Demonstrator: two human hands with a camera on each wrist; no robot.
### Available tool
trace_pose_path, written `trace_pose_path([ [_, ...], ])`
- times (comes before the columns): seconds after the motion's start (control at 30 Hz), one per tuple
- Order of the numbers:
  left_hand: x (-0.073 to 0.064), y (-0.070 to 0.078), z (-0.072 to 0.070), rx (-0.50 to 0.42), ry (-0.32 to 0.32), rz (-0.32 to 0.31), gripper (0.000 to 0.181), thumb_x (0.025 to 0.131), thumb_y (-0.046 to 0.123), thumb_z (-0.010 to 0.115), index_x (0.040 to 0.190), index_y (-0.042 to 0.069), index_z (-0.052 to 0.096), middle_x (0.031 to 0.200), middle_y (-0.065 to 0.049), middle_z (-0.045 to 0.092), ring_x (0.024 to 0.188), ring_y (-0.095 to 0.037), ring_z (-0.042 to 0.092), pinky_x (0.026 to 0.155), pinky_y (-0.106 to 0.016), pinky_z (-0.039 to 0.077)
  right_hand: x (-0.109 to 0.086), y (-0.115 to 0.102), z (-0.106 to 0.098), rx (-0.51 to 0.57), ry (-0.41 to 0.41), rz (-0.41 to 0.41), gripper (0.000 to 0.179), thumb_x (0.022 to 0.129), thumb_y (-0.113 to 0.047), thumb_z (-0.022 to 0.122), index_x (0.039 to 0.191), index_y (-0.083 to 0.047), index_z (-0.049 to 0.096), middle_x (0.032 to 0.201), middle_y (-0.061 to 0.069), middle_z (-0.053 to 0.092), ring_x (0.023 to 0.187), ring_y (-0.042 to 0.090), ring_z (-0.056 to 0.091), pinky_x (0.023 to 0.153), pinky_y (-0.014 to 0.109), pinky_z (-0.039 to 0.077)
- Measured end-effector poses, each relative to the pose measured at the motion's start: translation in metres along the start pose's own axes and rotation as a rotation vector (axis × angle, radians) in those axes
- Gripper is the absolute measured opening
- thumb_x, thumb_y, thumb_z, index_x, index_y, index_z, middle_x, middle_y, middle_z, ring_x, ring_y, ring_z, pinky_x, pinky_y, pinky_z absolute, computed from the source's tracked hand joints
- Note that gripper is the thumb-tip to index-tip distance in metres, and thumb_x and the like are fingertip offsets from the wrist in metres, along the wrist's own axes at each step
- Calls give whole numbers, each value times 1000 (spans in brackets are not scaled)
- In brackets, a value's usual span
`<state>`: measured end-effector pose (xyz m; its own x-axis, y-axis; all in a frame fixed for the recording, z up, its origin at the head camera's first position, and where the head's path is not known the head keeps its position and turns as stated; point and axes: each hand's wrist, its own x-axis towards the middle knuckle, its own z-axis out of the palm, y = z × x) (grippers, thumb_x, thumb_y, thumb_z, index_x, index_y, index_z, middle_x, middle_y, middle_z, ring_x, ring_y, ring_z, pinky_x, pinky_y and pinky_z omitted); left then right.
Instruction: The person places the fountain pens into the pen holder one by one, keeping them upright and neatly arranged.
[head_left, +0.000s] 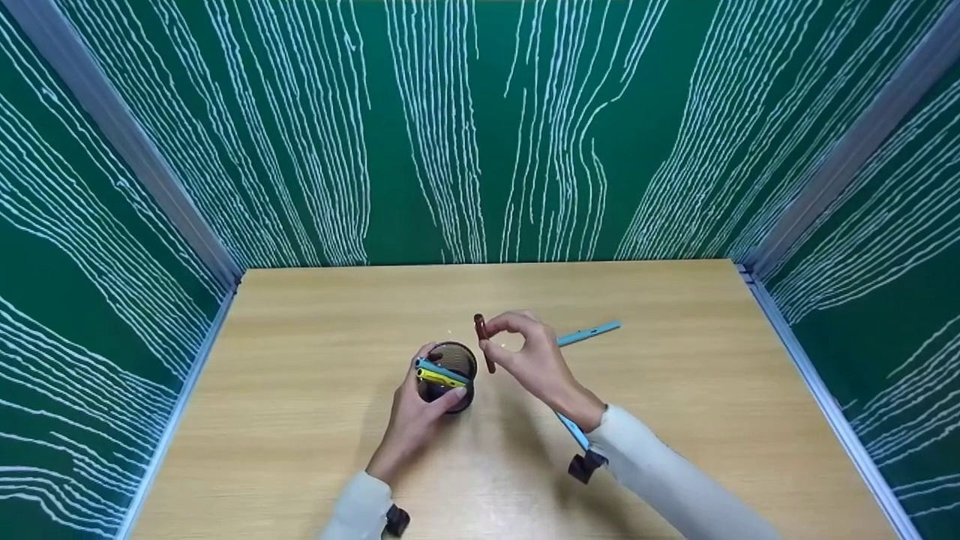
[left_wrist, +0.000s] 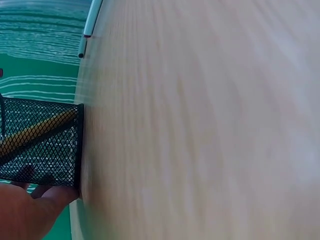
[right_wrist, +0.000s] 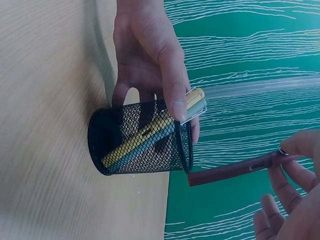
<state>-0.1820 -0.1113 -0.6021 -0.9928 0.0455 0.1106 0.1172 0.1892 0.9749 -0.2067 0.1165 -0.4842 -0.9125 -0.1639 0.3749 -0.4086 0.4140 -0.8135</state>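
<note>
My left hand (head_left: 414, 424) grips a black mesh pen holder (head_left: 459, 352) that stands upright on the table. Inside it a yellow pen (right_wrist: 137, 142) and a light blue pen (head_left: 448, 371) lean side by side, their upper ends past the rim near my left thumb. Between right thumb and fingers, my right hand (head_left: 536, 364) pinches a dark red pen (right_wrist: 225, 172) near its upper end. In the right wrist view this pen's lower end is close to the holder's rim, outside the opening. The left wrist view shows the holder's mesh side (left_wrist: 45, 145) and part of my left hand (left_wrist: 25, 212).
On the wooden table (head_left: 315, 337), one light blue pen (head_left: 590, 334) lies behind my right hand. Another blue pen (head_left: 573, 430) lies partly hidden under my right wrist. Green walls (head_left: 495, 150) with white wavy lines enclose the table at the back and sides.
</note>
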Motion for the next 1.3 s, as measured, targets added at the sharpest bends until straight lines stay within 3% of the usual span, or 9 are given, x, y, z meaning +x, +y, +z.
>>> trace_pose_path([
  [0.23,2,-1,0,-10,-2,40,87,90,30,93,164,22,49,152,-10,65,137,-29,60,121,-55,38,3,-3,3,19,-6,-21,15,92,-9,87,103,-18,83,104,-10,78,113,20,66,104,50,49],
  [0.43,3,-1,0,-8,-5,56,87,90,30,93,164,23,48,150,-10,66,134,-27,62,119,-53,40,5,-4,5,25,-18,-16,16,92,-8,87,103,-19,83,104,-10,77,112,19,65,104,49,49],
  [0.83,2,-1,-1,-25,-5,27,88,89,30,93,165,24,48,148,-12,67,133,-30,62,121,-59,38,8,-7,15,38,-53,-3,19,92,-7,86,105,-20,82,106,-9,75,113,19,63,106,51,51],
  [1.3,1,0,-1,-36,-13,24,87,92,26,91,166,21,46,151,-12,65,135,-29,60,122,-56,37,10,-8,25,32,-77,-34,20,91,-6,85,105,-20,82,106,-11,76,114,18,64,106,48,49],
])
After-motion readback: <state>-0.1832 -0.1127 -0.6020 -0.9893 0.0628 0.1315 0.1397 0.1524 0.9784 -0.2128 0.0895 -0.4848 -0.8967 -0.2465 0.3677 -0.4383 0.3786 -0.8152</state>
